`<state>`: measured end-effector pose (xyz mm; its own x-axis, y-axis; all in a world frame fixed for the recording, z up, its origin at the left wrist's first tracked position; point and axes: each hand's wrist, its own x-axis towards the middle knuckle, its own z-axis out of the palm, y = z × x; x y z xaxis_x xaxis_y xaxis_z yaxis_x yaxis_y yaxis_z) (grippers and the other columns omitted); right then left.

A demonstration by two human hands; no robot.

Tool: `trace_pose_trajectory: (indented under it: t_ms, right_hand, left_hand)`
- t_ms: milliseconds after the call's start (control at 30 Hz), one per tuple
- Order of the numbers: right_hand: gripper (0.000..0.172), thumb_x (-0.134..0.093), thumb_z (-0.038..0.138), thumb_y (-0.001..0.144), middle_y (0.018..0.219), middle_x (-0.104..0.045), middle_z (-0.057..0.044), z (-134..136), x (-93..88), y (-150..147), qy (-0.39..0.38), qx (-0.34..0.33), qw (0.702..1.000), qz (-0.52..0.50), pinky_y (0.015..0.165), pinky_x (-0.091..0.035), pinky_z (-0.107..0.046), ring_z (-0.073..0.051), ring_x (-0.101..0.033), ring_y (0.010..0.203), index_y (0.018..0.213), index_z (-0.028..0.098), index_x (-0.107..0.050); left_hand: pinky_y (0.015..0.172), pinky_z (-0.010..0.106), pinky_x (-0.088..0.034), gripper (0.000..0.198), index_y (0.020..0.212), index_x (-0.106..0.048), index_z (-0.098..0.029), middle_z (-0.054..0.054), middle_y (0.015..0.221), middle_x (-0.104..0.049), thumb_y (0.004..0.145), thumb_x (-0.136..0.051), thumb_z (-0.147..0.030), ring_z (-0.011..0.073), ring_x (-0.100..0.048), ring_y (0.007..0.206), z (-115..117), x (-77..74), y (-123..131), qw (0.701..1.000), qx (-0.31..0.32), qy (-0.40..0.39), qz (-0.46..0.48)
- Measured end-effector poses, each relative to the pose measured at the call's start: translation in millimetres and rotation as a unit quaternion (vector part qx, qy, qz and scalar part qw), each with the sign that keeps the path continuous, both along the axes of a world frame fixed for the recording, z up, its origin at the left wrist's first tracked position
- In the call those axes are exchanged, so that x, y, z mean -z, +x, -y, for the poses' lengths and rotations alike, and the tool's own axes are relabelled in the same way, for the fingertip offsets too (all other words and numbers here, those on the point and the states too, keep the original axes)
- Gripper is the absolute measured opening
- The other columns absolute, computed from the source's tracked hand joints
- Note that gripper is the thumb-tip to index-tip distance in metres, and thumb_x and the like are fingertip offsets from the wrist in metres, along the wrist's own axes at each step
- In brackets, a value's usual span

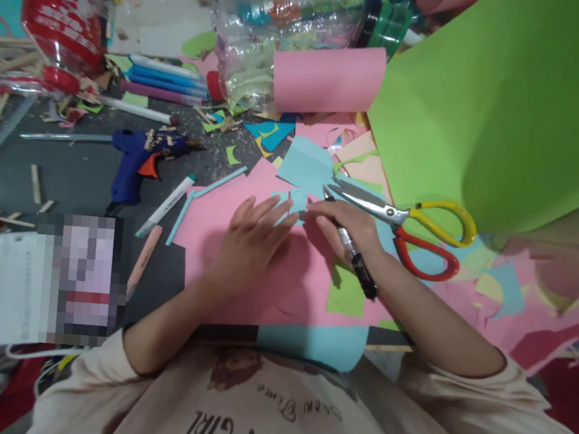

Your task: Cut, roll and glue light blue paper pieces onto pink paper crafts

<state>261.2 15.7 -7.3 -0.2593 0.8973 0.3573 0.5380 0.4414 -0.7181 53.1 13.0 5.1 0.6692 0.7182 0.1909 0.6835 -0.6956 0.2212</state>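
Fingers spread, my left hand [255,238] lies on a pink sheet [273,296], its fingertips at a small light blue paper piece [297,201]. Part of that piece is hidden by the fingers. My right hand [351,225] is closed around a black and silver pen [360,266], its tip showing beyond the fingers. The right fingertips are close to the blue piece's right edge; whether they pinch it, I cannot tell. Scissors [394,215] with one yellow and one red handle lie partly spread, just right of my right hand.
A blue glue gun [131,158] lies left, near a white marker [167,204] and a pink marker [146,259]. Beyond are a pink paper roll [330,80], plastic bottles [254,33] and a large green sheet [488,112]. Paper scraps [507,308] cover the right side.
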Motion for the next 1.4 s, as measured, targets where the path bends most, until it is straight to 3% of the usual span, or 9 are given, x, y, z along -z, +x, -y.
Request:
trace_pose_trajectory:
  t_ms: [133, 400, 667, 800, 900, 1033, 1133, 1300, 1400]
  right_hand:
    - [0.022, -0.046, 0.021, 0.094, 0.085, -0.077, -0.003, -0.4, 4.9, -0.4, 0.046, -0.022, 0.998, 0.045, 0.068, -0.053, -0.032, -0.017, -0.068, 0.07, 0.097, 0.024, -0.068]
    - [0.024, -0.043, 0.024, 0.096, 0.088, -0.077, -0.004, -0.8, 10.0, -1.2, 0.043, -0.035, 0.996, 0.07, 0.073, -0.054, -0.034, -0.018, -0.07, 0.081, 0.099, 0.026, -0.066]
    - [0.024, -0.045, 0.023, 0.095, 0.085, -0.074, -0.002, -0.3, 14.0, 2.1, 0.021, -0.068, 0.996, 0.056, 0.076, -0.053, -0.033, -0.017, -0.069, 0.08, 0.103, 0.029, -0.067]
    - [0.025, -0.048, 0.019, 0.09, 0.088, -0.074, -0.002, -0.2, 16.1, 1.9, 0.032, -0.117, 0.992, 0.037, 0.076, -0.053, -0.032, -0.018, -0.068, 0.083, 0.107, 0.028, -0.065]
    - [0.026, -0.047, 0.015, 0.089, 0.085, -0.073, -0.002, 0.0, 15.4, -2.2, 0.01, -0.149, 0.989, 0.009, 0.074, -0.052, -0.03, -0.016, -0.068, 0.08, 0.104, 0.025, -0.065]
    - [0.009, -0.056, 0.029, 0.091, 0.084, -0.072, -0.001, 0.2, 12.4, -5.0, -0.055, -0.052, 0.993, -0.086, 0.07, -0.053, -0.028, -0.015, -0.068, 0.075, 0.095, 0.024, -0.062]
    - [0.012, -0.06, 0.036, 0.089, 0.08, -0.069, 0.0, -0.9, 8.6, -2.6, -0.132, -0.014, 0.986, -0.101, 0.066, -0.053, -0.028, -0.014, -0.066, 0.07, 0.092, 0.024, -0.058]
    - [0.009, -0.059, 0.033, 0.088, 0.074, -0.063, 0.001, -0.2, 4.4, -2.1, -0.148, -0.003, 0.983, -0.112, 0.062, -0.052, -0.028, -0.014, -0.062, 0.066, 0.087, 0.026, -0.054]
    - [0.008, -0.056, 0.034, 0.091, 0.074, -0.062, 0.002, 2.9, 4.3, -3.8, -0.162, 0.028, 0.981, -0.106, 0.054, -0.049, -0.026, -0.012, -0.058, 0.056, 0.089, 0.026, -0.055]
  left_hand:
    - [0.098, 0.05, -0.05, 0.033, 0.122, -0.063, -0.021, 0.012, 0.126, -0.068, 0.09, -0.054, -0.022, 0.0292, -0.062, 0.119, -11.1, 1.4, -4.6, 0.997, -0.069, -0.037, 0.006]
    - [0.091, 0.049, -0.051, 0.03, 0.119, -0.067, -0.02, 0.012, 0.12, -0.072, 0.092, -0.056, -0.029, 0.0304, -0.063, 0.113, -13.7, 6.0, -7.6, 0.997, -0.078, -0.024, 0.0]
    - [0.079, 0.036, -0.052, 0.025, 0.09, -0.072, -0.023, 0.004, 0.097, -0.077, 0.097, -0.049, -0.029, 0.0217, -0.07, 0.093, -16.4, 3.1, -9.0, 0.991, -0.115, 0.012, 0.068]
    - [0.067, 0.03, -0.047, 0.021, 0.095, -0.073, -0.024, 0.004, 0.086, -0.072, 0.095, -0.053, -0.031, 0.0171, -0.064, 0.077, -15.5, 4.3, -13.1, 0.983, -0.138, 0.05, 0.108]
    - [0.06, 0.026, -0.04, 0.017, 0.101, -0.071, -0.024, -0.001, 0.069, -0.064, 0.095, -0.055, -0.025, 0.0129, -0.055, 0.063, -13.3, 4.6, -15.2, 0.981, -0.103, 0.084, 0.144]
    - [0.061, 0.026, -0.04, 0.018, 0.106, -0.066, -0.019, -0.003, 0.064, -0.063, 0.096, -0.051, -0.017, 0.011, -0.056, 0.059, -9.0, 4.4, -10.6, 0.981, 0.008, 0.109, 0.16]
    - [0.065, 0.025, -0.045, 0.015, 0.105, -0.064, -0.015, -0.002, 0.071, -0.069, 0.097, -0.051, -0.015, 0.0103, -0.059, 0.062, -5.8, 4.7, -3.2, 0.98, 0.076, 0.104, 0.149]
    - [0.062, 0.026, -0.047, 0.013, 0.102, -0.064, -0.016, -0.002, 0.073, -0.071, 0.095, -0.054, -0.015, 0.0106, -0.062, 0.061, -3.1, 3.4, 3.0, 0.979, 0.098, 0.116, 0.136]
    - [0.067, 0.028, -0.052, 0.017, 0.1, -0.065, -0.017, 0.002, 0.081, -0.075, 0.089, -0.054, -0.01, 0.0136, -0.068, 0.07, -3.6, 0.9, 0.3, 0.985, 0.061, 0.095, 0.13]
